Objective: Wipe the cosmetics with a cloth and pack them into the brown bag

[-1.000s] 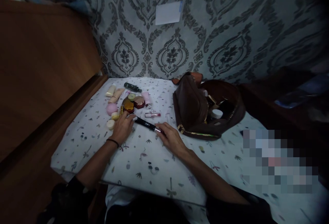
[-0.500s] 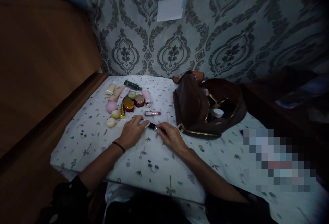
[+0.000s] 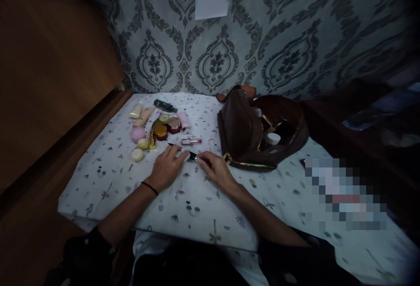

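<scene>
Between my two hands, low over the cloth, is a slim black cosmetic tube [image 3: 193, 155] with a shiny band near its right end. My left hand [image 3: 168, 166], a dark band on its wrist, grips the left part between thumb and fingers. A thin dark tip pokes out beyond those fingers. My right hand [image 3: 215, 169] pinches the other end, its fingertips partly hiding it. Just above them lies a pink lip gloss tube [image 3: 192, 141]. A gold lipstick case [image 3: 152, 139] and a round cream-coloured pot [image 3: 138, 155] sit left of my left hand.
Behind are several cosmetics, including a gold-lidded jar [image 3: 160, 131], a pink tube [image 3: 183, 120], a dark green bottle [image 3: 165, 105] and a pink ball-shaped item [image 3: 138, 134]. A brown bag [image 3: 238, 124] lies unzipped at right, holding a white-lidded jar [image 3: 272, 138]. Wooden furniture [image 3: 55, 58] borders the left.
The view has shifted slightly, moving the scene up and left. Both hands stay on the black tube; less of it shows between them, and a dark tip now shows past my left fingers.
</scene>
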Available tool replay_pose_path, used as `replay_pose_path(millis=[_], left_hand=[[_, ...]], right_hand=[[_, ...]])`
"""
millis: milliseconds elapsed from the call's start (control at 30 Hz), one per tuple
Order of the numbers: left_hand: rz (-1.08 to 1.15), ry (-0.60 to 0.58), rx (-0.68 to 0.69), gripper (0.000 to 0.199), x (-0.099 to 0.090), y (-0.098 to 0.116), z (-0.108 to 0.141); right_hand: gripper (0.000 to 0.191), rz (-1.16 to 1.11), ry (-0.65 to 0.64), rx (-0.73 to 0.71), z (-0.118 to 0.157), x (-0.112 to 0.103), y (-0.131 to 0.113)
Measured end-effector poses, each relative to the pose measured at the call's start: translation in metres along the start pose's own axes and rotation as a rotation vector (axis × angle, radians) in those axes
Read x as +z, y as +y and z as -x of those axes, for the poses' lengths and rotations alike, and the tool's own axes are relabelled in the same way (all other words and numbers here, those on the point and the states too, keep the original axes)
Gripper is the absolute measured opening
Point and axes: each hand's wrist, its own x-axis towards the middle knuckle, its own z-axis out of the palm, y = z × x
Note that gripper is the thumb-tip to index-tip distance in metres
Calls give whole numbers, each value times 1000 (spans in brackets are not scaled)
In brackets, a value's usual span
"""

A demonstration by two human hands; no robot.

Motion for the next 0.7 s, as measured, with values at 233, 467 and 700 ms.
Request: replay_pose_path(millis=[233, 467, 700], left_hand=[[-5, -7, 35, 34, 2, 4, -2], [46, 25, -266, 31, 0, -34, -2], [189, 43, -43, 34, 3, -3, 2]], right_hand=[[24, -166, -35, 108, 0, 0, 4], [27, -252, -37, 177, -1, 1, 13], [31, -407, -52, 228, -3, 0, 7]])
